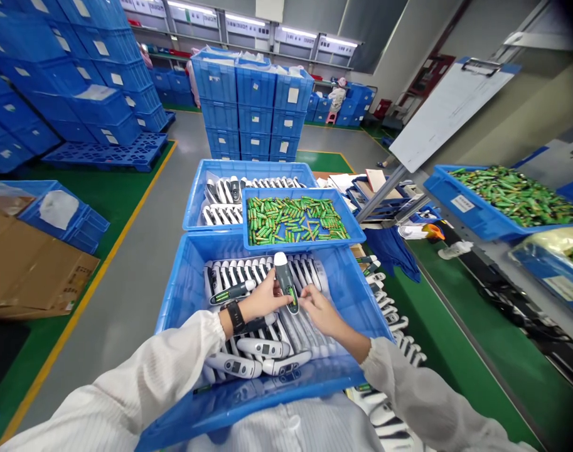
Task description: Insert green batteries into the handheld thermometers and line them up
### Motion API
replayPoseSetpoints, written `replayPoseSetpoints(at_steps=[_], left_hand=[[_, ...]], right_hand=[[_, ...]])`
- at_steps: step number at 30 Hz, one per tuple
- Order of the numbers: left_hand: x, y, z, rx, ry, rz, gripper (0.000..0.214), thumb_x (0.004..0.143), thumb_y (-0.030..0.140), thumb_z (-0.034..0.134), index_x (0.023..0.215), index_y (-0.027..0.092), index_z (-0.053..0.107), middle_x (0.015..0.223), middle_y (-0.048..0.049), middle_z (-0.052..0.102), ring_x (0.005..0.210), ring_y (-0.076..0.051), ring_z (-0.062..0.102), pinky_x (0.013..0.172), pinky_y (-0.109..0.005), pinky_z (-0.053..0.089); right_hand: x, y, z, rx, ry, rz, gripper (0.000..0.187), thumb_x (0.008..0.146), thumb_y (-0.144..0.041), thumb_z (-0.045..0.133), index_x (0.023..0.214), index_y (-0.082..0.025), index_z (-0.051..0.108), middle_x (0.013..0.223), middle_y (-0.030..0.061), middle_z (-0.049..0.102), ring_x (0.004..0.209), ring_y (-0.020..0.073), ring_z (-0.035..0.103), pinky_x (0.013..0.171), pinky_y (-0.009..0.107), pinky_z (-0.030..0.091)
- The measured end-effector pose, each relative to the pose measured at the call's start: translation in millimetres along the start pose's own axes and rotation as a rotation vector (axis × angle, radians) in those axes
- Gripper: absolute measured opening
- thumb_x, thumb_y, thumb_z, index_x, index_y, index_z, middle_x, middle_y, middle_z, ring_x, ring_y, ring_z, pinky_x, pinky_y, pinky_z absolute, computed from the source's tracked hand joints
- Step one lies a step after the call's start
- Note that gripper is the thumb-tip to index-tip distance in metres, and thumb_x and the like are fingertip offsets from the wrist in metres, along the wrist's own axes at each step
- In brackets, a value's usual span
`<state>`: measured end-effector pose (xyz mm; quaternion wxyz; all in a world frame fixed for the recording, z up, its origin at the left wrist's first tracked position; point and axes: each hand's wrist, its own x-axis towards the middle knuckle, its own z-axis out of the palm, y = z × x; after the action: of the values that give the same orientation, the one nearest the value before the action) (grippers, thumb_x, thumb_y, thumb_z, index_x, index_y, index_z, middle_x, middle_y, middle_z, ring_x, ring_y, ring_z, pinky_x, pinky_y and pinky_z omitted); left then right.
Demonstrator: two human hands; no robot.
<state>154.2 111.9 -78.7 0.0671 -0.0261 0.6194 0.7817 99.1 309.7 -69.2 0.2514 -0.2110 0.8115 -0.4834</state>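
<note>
My left hand [267, 296] is closed around a white and dark grey handheld thermometer [284, 276], held upright over the large blue crate [361, 295]. Its battery compartment is uncovered, and green battery [292, 294] shows at its lower end. At that end my right hand [318, 309] has its thumb and forefinger pinched together close to the compartment's edge; whatever lies between them is hidden. Beside my left hand, another thermometer [233, 292] with green batteries in its uncovered compartment lies across a row of thermometers. Several white thermometers with small screens [262, 347] lie loosely nearer to me.
A shallow blue tray of green batteries [290, 240] rests on the crate's far rim. Behind it stands another crate of thermometers [192, 207]. At right are a battery-filled bin [484, 216] and a clipboard [449, 119] on a post. Stacked blue crates [253, 119] stand beyond.
</note>
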Motion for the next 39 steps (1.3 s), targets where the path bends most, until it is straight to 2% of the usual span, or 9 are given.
replayPoseSetpoints(at_steps=[4,8,12,17,19,22,25,32,39], left_hand=[[1,5,-0.7,-0.067,-0.015,-0.065,0.071,0.07,0.028,0.084,0.124,0.022,0.038,0.092,-0.0005,0.065,0.08,-0.013,0.066,0.077,-0.03,0.053],[-1,8,-0.1,-0.074,-0.029,-0.119,0.069,0.07,0.031,0.085,0.12,0.022,0.039,0.098,-0.004,0.068,0.083,-0.015,0.068,0.077,-0.031,0.054],[-4,10,0.4,-0.045,-0.033,-0.137,0.073,0.07,0.032,0.085,0.126,0.022,0.04,0.1,-0.0049,0.068,0.085,-0.015,0.068,0.075,-0.029,0.054],[-5,12,4.6,-0.091,-0.009,-0.168,0.086,0.066,0.03,0.088,0.135,0.02,0.038,0.082,0.0013,0.065,0.075,-0.013,0.066,0.073,-0.028,0.055],[-6,12,7.3,-0.126,0.011,-0.202,0.096,0.066,0.031,0.089,0.142,0.021,0.031,0.076,0.0053,0.061,0.071,-0.012,0.065,0.071,-0.029,0.056],[-7,9,10.7,-0.17,0.001,-0.24,0.103,0.065,0.032,0.09,0.145,0.024,0.025,0.073,0.0081,0.058,0.068,-0.011,0.064,0.073,-0.032,0.057],[-8,5,12.4,-0.194,-0.018,-0.257,0.1,0.064,0.032,0.091,0.142,0.023,0.028,0.076,0.0071,0.06,0.067,-0.01,0.063,0.074,-0.032,0.057],[-11,-2,11.7,-0.183,-0.168,-0.156,0.077,0.061,0.028,0.092,0.119,0.022,0.042,0.093,-0.0012,0.067,0.085,-0.015,0.068,0.078,-0.029,0.055],[-10,6,10.6,-0.151,-0.084,-0.198,0.07,0.066,0.035,0.088,0.117,0.022,0.042,0.09,0.0008,0.066,0.072,-0.011,0.064,0.063,-0.023,0.053]], right_hand=[[-2,-1,-11,0.043,0.041,-0.038,0.008,0.089,-0.027,0.042,0.091,-0.022,0.048,0.066,-0.0052,0.045,0.058,0.0135,0.042,0.055,0.025,0.033],[-1,-4,-16,0.189,0.115,-0.09,0.021,0.087,-0.038,0.061,0.096,-0.02,0.056,0.073,-0.002,0.055,0.062,0.0133,0.05,0.057,0.025,0.039],[2,-7,-18,0.317,0.068,-0.058,0.027,0.083,-0.042,0.069,0.092,-0.018,0.061,0.07,0.0001,0.06,0.061,0.0134,0.054,0.055,0.025,0.041],[0,-9,-16,0.216,-0.004,-0.102,0.032,0.094,-0.048,0.056,0.09,-0.017,0.065,0.069,0.002,0.063,0.062,0.0136,0.057,0.055,0.025,0.042],[-2,-11,-12,0.206,-0.027,-0.128,0.029,0.094,-0.046,0.056,0.093,-0.018,0.063,0.072,0.0016,0.063,0.065,0.014,0.059,0.057,0.025,0.044],[-5,-15,-7,0.245,-0.014,-0.149,0.025,0.09,-0.041,0.062,0.101,-0.02,0.054,0.065,-0.0043,0.055,0.059,0.0129,0.057,0.056,0.024,0.043],[-7,-18,-3,0.174,0.05,-0.191,0.023,0.087,-0.037,0.065,0.096,-0.021,0.05,0.062,-0.0061,0.052,0.055,0.0113,0.052,0.053,0.023,0.039],[-10,-22,-3,-0.057,0.031,-0.246,0.014,0.084,-0.032,0.068,0.088,-0.019,0.065,0.063,-0.002,0.059,0.057,0.012,0.053,0.055,0.024,0.041],[-9,-24,-12,-0.108,-0.047,-0.363,0.024,0.093,-0.019,0.049,0.105,-0.02,0.07,0.081,0.0019,0.068,0.067,0.0135,0.06,0.062,0.025,0.044]])
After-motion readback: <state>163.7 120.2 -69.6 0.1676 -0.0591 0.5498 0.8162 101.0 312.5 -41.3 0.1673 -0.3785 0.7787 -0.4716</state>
